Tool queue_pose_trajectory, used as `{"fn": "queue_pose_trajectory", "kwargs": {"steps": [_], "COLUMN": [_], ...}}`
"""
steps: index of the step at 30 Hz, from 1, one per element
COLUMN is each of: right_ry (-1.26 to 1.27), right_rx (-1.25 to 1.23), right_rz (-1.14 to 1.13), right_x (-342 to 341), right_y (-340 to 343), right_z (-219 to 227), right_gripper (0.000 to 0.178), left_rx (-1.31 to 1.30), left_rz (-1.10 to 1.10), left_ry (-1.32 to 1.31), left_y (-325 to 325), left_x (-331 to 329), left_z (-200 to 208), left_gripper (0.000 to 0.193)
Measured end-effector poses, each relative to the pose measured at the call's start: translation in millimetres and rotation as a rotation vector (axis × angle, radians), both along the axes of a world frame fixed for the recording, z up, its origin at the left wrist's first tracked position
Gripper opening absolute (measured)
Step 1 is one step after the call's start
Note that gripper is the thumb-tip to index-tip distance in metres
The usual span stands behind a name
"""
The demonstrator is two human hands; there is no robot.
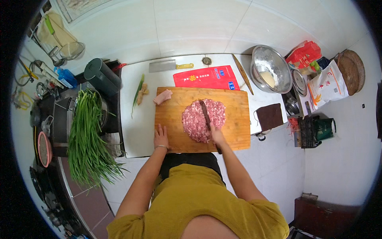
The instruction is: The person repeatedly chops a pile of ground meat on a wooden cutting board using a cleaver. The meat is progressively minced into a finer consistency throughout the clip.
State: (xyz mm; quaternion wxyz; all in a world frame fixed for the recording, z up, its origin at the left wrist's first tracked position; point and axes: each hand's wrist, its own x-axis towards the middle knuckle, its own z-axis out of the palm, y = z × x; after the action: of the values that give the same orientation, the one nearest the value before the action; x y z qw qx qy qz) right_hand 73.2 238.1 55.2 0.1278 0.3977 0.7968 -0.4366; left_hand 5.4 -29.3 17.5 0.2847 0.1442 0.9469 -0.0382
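Observation:
A wooden cutting board (pixel 236 133) lies at the front of the white counter. Chopped pink meat (pixel 191 124) is spread in a flat round patch on it. My right hand (pixel 217 136) grips a dark kitchen knife (pixel 205 112), seen nearly edge-on, its blade running across the meat. Whether the edge touches the board cannot be seen. Fingers spread, my left hand (pixel 160 138) presses flat on the board's lower left side, apart from the meat. Near the board's upper left corner sits a pale pink piece of meat (pixel 163 96).
Behind the board are a red package (pixel 207 78), a yellow-handled cleaver (pixel 164 65) and a wooden rolling pin (pixel 242 73). A steel bowl (pixel 258 63) holds dough. Ginger (pixel 142 94) and scallion (pixel 137 99) lie left. Long green chives (pixel 85 131) overhang the left side; a brown cloth (pixel 269 116) lies right.

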Motion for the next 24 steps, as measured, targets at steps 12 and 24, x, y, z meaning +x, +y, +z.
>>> {"fn": "queue_pose_trajectory", "kwargs": {"steps": [12,24], "right_ry": [0.058,0.039], "right_rx": [0.072,-0.013], "right_rz": [0.154,0.071], "right_x": [-2.2,9.1], "right_y": [5.6,-12.2], "right_z": [-4.6,0.3], "right_gripper": [0.077,0.064], "left_rx": [-0.035,-0.035], "left_rz": [-0.017,-0.031], "left_ry": [-0.037,-0.055], "left_y": [5.6,6.5], "left_x": [-1.4,-3.5], "left_z": [20.1,20.0], "left_gripper": [0.121,0.119]}}
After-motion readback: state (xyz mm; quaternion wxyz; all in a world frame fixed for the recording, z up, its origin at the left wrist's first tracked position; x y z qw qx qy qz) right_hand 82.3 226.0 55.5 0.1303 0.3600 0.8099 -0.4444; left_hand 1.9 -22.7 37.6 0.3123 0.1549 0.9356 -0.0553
